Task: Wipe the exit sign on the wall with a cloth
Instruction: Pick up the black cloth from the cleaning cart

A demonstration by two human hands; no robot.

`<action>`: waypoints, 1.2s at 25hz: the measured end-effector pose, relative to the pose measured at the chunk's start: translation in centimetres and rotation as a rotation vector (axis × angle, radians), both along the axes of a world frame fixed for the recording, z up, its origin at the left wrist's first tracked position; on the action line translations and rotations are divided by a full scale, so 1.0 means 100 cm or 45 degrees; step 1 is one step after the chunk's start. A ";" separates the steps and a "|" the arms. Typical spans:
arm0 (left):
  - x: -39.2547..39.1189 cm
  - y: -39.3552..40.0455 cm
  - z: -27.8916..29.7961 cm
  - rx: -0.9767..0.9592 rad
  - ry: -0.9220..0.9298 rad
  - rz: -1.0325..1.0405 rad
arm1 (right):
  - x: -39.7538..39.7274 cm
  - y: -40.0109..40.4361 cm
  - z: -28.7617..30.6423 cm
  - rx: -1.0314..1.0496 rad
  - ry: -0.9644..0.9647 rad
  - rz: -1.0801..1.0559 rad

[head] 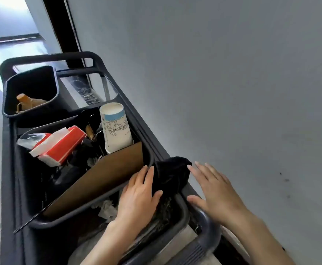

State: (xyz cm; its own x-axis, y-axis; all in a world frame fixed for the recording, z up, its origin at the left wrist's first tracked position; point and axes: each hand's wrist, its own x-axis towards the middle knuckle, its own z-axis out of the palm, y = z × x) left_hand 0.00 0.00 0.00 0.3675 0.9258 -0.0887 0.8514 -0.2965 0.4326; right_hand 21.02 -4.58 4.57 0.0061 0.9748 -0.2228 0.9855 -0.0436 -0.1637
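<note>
A dark cloth (172,174) lies bunched over the right rim of a dark cleaning cart (9,169), between my two hands. My left hand (139,196) rests against the cloth's left side, with the thumb over its lower edge and the fingers pressed on it. Just right of the cloth, my right hand (213,192) hovers flat with fingers spread, its fingertips at the cloth's edge and its thumb near the cart rail. No exit sign is in view.
A grey wall (232,83) fills the right side, close to the cart. The cart's bins hold a paper cup (115,127), a red and white box (60,145), a brown cardboard sheet (106,178) and an orange-capped bottle (25,101). A dark door frame (64,29) stands behind.
</note>
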 end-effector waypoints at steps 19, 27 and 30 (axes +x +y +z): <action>0.029 0.026 -0.051 -0.253 -0.584 0.226 | 0.004 0.061 -0.060 0.119 0.301 -0.126; 0.049 0.007 0.013 -0.232 -0.647 -0.033 | 0.045 -0.010 -0.018 0.328 0.709 -0.320; 0.083 -0.010 0.043 -0.248 -0.748 -0.125 | 0.075 -0.053 0.006 0.412 0.948 -0.454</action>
State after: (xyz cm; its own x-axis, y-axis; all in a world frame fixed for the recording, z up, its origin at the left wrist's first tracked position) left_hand 8.34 -1.03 4.26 0.4885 0.8725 -0.0098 0.4281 -0.2299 0.8740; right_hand 28.52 -9.83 5.16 0.2853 0.9584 -0.0038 0.5550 -0.1684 -0.8146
